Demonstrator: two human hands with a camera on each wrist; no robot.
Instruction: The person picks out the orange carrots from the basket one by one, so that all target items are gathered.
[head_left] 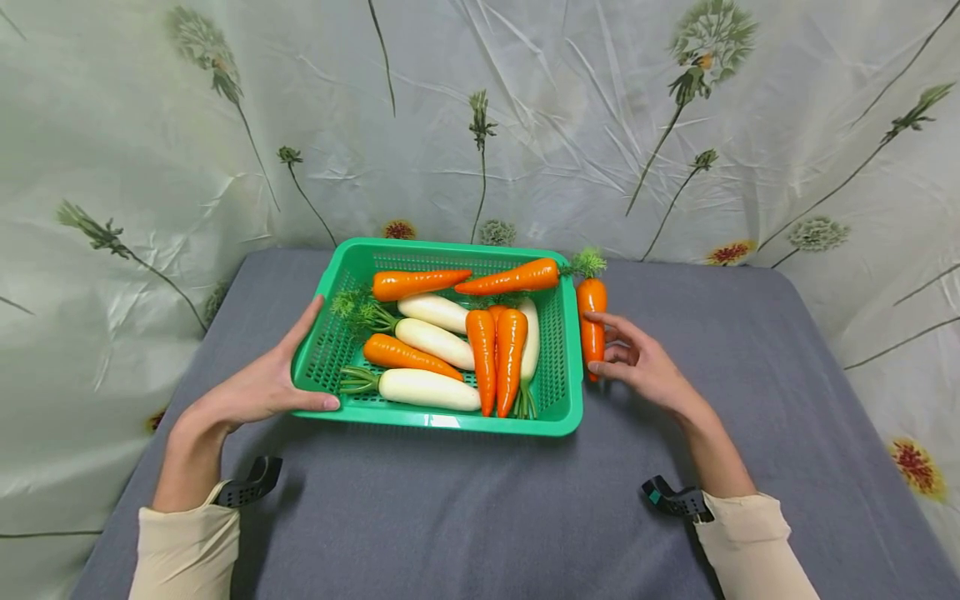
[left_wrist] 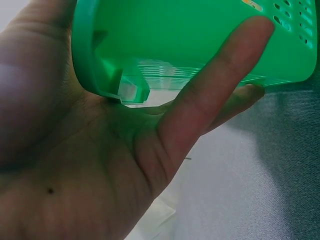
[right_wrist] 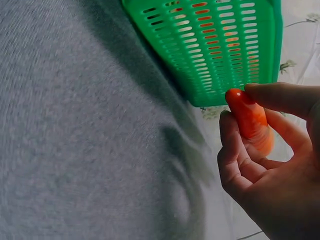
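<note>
A green plastic basket (head_left: pixel 558 427) holds several carrots (head_left: pixel 408 284) and several white radishes (head_left: pixel 429 390). My left hand (head_left: pixel 258 379) grips the basket's left end, its thumb on the front rim and its fingers against the outer wall. In the left wrist view, extended fingers (left_wrist: pixel 220 70) lie along the green wall. Just outside the right end, my right hand (head_left: pixel 637 358) holds one carrot (head_left: pixel 592 304) between thumb and fingers, leafy top pointing away from me. The right wrist view shows that carrot's tip (right_wrist: pixel 245 107) between the fingers, close to the slotted basket wall (right_wrist: pixel 210 45).
A grey cloth (head_left: pixel 450 517) covers the table under the basket. Behind it hangs a pale curtain (head_left: pixel 525 125) printed with flowers. Black straps (head_left: pixel 251 483) are on both wrists, below beige sleeves (head_left: pixel 187 542).
</note>
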